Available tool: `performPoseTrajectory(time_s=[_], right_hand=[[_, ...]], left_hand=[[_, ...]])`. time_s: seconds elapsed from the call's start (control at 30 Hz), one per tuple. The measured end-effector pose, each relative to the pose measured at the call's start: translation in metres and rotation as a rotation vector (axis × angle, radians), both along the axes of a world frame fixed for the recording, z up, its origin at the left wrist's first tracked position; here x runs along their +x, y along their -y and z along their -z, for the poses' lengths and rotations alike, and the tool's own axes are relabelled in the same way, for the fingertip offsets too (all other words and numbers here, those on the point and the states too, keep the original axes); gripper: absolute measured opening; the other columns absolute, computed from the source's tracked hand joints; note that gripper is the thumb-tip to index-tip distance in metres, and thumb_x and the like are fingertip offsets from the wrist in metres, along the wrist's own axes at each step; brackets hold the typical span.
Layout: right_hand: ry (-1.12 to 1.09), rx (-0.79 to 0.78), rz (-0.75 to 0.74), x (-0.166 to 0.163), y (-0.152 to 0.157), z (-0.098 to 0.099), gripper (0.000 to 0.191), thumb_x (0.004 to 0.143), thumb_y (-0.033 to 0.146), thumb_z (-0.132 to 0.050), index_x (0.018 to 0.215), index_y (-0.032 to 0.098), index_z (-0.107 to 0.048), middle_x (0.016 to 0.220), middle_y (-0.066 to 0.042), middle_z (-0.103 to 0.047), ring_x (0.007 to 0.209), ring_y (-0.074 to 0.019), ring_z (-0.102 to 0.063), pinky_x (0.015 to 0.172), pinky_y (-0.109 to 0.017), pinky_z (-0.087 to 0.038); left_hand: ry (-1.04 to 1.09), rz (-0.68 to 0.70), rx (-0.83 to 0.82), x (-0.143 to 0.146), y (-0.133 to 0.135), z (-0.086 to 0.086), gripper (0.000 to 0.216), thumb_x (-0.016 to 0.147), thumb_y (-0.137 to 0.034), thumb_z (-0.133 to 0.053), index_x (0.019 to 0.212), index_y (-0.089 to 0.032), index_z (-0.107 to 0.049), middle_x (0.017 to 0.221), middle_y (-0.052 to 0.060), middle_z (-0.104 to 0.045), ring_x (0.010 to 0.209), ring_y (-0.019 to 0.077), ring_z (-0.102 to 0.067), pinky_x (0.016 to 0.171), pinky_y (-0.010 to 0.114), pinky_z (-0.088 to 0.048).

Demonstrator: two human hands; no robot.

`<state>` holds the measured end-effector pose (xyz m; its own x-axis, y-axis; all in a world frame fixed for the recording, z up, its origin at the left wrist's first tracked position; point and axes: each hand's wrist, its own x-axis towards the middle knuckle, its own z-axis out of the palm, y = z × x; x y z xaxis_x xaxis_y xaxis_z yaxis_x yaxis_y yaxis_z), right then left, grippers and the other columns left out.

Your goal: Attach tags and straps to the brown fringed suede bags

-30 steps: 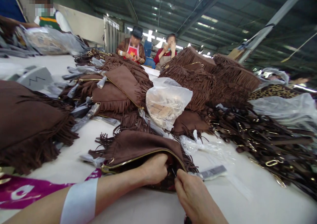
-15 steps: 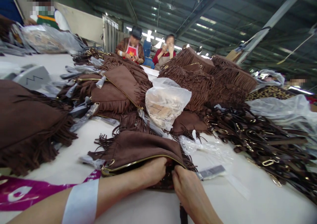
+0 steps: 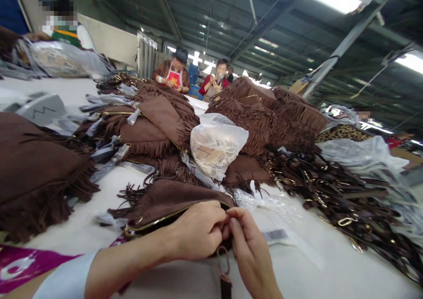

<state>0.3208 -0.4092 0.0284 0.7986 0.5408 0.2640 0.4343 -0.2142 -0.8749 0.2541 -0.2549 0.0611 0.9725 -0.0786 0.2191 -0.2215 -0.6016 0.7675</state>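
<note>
My two hands meet at the right end of a brown fringed bag (image 3: 178, 193), which lies toward the near edge of the desk (image 3: 307, 275), its gold zipper (image 3: 158, 222) undone along the side facing me. My left hand (image 3: 200, 230) is curled at the bag's mouth; its fingertips are hidden, so I cannot tell how far they close or on what. My right hand (image 3: 249, 246) comes in from the right, thumb and forefinger bent toward the left one's fingers; whatever they may pinch is out of sight, and I cannot tell how tightly they close. Just below, between the hands, a metal clasp (image 3: 223, 261) hangs with a dark strap end (image 3: 226, 288) beneath it.

Farther back, toward the middle of the desk, sits a translucent plastic bag (image 3: 218, 147) with beige contents. Brown zippered pouches (image 3: 145, 134) are heaped to its left; a taller stack of fringed bags (image 3: 264, 114) rises behind it on the right. Toward the desk's right edge lies a tangle of dark straps (image 3: 343, 206) with gold clips. A large brown bag (image 3: 36, 167) fills the left side, and magenta plastic (image 3: 39, 261) with white print lies at the near left corner. Beyond the desk's far edge, a person in a red apron (image 3: 174, 79) looks down.
</note>
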Motion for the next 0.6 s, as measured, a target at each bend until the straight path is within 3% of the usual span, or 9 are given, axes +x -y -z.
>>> performPoseTrajectory(time_s=[0.1,0.17,0.3,0.43,0.53,0.6], right_hand=[[-0.421,0.234,-0.002,0.011,-0.013,-0.002,0.036,0.084,0.053,-0.062,0.099,0.021,-0.055,0.070,0.003,-0.060,0.041,-0.0067,-0.040,0.036,-0.016,-0.027],[-0.518,0.292,0.012,0.018,-0.018,-0.002,0.044,0.078,0.055,-0.068,0.101,0.021,-0.054,0.077,0.002,-0.062,0.042,-0.0056,-0.041,0.035,-0.015,-0.023],[-0.285,0.154,0.006,0.019,-0.026,-0.008,0.039,0.087,0.054,-0.058,0.106,0.021,-0.056,0.079,0.001,-0.062,0.055,-0.0116,-0.056,0.045,-0.020,-0.040],[-0.016,-0.053,0.009,0.015,-0.039,-0.014,0.037,0.094,0.049,-0.043,0.105,0.019,-0.061,0.080,-0.002,-0.064,0.076,-0.0192,-0.063,0.070,-0.030,-0.050],[-0.106,-0.052,-0.054,0.020,-0.038,-0.015,0.044,0.092,0.058,-0.044,0.099,0.019,-0.063,0.083,-0.005,-0.067,0.075,-0.0202,-0.065,0.067,-0.031,-0.051],[-0.281,0.056,-0.093,0.025,-0.028,-0.013,0.049,0.088,0.066,-0.049,0.096,0.019,-0.063,0.089,-0.007,-0.069,0.078,-0.0216,-0.067,0.063,-0.031,-0.053]], left_hand=[[-0.137,-0.073,-0.378,0.005,-0.005,0.008,0.010,0.067,-0.010,-0.047,0.062,-0.016,-0.053,0.068,-0.001,-0.055,0.063,0.0117,-0.049,0.058,0.022,-0.037],[-0.273,-0.060,-0.554,0.007,-0.008,0.015,0.006,0.063,-0.015,-0.049,0.063,-0.016,-0.055,0.060,-0.003,-0.051,0.053,0.0093,-0.041,0.049,0.020,-0.030],[-0.488,0.045,-0.779,0.009,-0.005,0.021,0.007,0.060,-0.022,-0.051,0.065,-0.018,-0.052,0.060,-0.001,-0.062,0.039,0.0067,-0.036,0.038,0.019,-0.022],[-0.555,0.171,-1.036,0.012,0.005,0.027,0.017,0.056,-0.022,-0.057,0.071,-0.017,-0.053,0.064,0.002,-0.065,0.045,0.0113,-0.056,0.039,0.019,-0.037],[-0.535,0.140,-1.193,0.015,0.009,0.038,0.017,0.054,-0.021,-0.061,0.069,-0.014,-0.054,0.061,0.002,-0.064,0.047,0.0119,-0.059,0.048,0.022,-0.047],[-0.506,0.097,-1.205,0.016,0.010,0.045,0.015,0.056,-0.022,-0.062,0.065,-0.014,-0.053,0.060,0.004,-0.065,0.044,0.0111,-0.058,0.049,0.024,-0.048]])
